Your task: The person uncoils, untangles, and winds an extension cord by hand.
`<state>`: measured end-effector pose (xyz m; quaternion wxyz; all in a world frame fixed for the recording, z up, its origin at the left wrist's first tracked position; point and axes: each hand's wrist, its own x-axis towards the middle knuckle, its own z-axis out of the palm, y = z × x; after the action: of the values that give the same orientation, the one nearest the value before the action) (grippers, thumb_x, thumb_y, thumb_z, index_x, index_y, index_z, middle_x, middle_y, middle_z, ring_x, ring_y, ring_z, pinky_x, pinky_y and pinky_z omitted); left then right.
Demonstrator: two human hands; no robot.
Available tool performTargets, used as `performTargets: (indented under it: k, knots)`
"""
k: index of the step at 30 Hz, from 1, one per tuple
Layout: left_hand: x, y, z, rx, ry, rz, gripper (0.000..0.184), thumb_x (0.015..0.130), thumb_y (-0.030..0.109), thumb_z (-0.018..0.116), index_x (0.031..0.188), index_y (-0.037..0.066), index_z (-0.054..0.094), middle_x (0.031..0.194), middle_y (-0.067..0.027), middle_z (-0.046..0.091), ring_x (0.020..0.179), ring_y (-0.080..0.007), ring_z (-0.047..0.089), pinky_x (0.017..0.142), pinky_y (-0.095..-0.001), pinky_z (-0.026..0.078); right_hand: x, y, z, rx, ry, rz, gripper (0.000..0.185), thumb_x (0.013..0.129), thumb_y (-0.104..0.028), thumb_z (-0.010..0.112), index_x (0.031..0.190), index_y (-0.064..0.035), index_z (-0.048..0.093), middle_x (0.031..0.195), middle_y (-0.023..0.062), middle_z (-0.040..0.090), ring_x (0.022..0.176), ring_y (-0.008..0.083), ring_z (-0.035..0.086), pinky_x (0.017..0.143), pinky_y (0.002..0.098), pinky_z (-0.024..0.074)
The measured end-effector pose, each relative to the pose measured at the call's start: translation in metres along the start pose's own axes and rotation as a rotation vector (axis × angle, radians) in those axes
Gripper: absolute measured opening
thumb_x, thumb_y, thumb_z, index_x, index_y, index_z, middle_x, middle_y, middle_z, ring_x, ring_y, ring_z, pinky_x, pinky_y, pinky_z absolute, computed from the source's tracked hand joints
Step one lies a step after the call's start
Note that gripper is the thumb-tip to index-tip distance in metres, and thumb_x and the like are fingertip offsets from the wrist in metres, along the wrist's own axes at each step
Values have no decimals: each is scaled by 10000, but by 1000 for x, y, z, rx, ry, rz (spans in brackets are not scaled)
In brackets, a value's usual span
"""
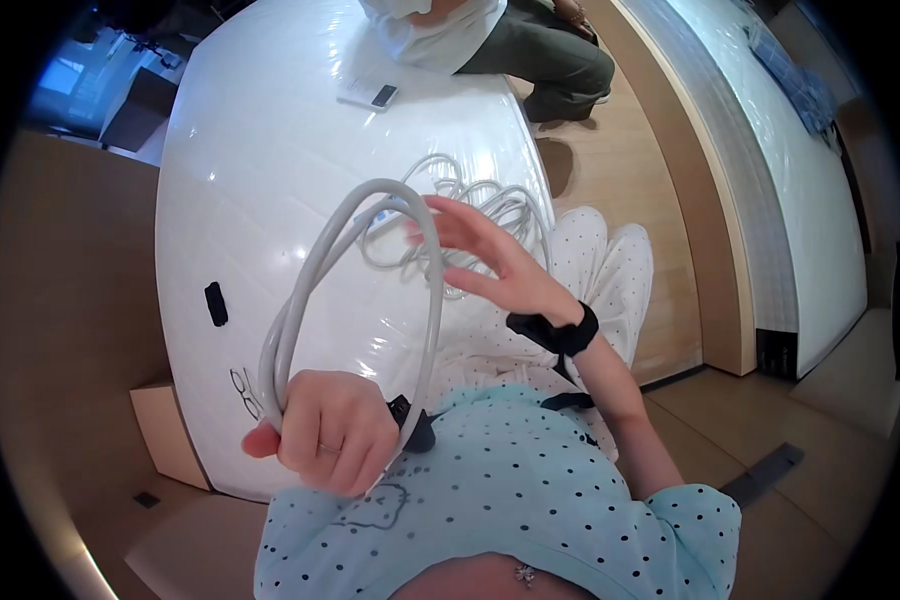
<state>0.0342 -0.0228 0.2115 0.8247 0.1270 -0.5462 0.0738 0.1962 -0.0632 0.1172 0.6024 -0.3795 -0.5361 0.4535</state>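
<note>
My left hand is closed around a thick grey cable, which rises from the fist in a tall loop. A dark connector hangs just right of the fist, against the dotted top. My right hand, with a black band on its wrist, reaches toward the loop's right side. Its fingers are spread and its fingertips are partly behind the cable; whether they touch it I cannot tell. Behind that hand, more grey cable lies in loose coils on the plastic-covered mattress. A small blue-and-white item shows partly behind the loop.
A black object and eyeglasses lie on the mattress's left side. Near its far end is a white device with a dark screen. Another person sits at the far edge. A second wrapped mattress is at right.
</note>
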Motion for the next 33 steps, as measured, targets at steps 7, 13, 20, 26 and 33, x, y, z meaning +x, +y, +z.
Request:
performTargets:
  k: [7,13,20,26,33]
  knots:
    - [-9,1,-1,-226,142,149,488,990,278,360,547,104,255,436,18,269,335,-107,290,330,-243,280,29,-4,-40,436,126,215,258,955,-236,478,959,-8,600,631,-49,438,529,33,334,476,186,260]
    - [-27,11,8,-100,589,121,478,999,268,346,547,148,249,413,48,319,298,-80,330,294,-217,304,27,-18,-68,-37,321,74,201,918,-171,526,877,-23,656,625,-71,449,537,3,336,472,175,244]
    - [-5,-4,-34,-373,231,111,465,1004,289,317,560,155,284,438,42,366,319,-89,375,355,-238,391,42,31,-47,-115,344,151,204,922,-167,519,868,-29,659,596,-80,432,515,-5,331,456,177,247]
    - [-3,-11,-46,-485,187,126,467,1004,297,305,562,145,294,442,39,374,320,-96,384,336,-229,381,56,25,-40,39,568,48,206,923,-162,527,874,-7,653,602,-78,438,522,-9,318,455,176,227]
    - [-10,-8,-53,-442,305,135,475,999,293,325,548,149,298,420,39,399,296,-79,382,280,-203,345,66,41,-43,84,533,163,197,912,-162,535,879,-17,665,612,-81,450,509,-4,333,442,177,230]
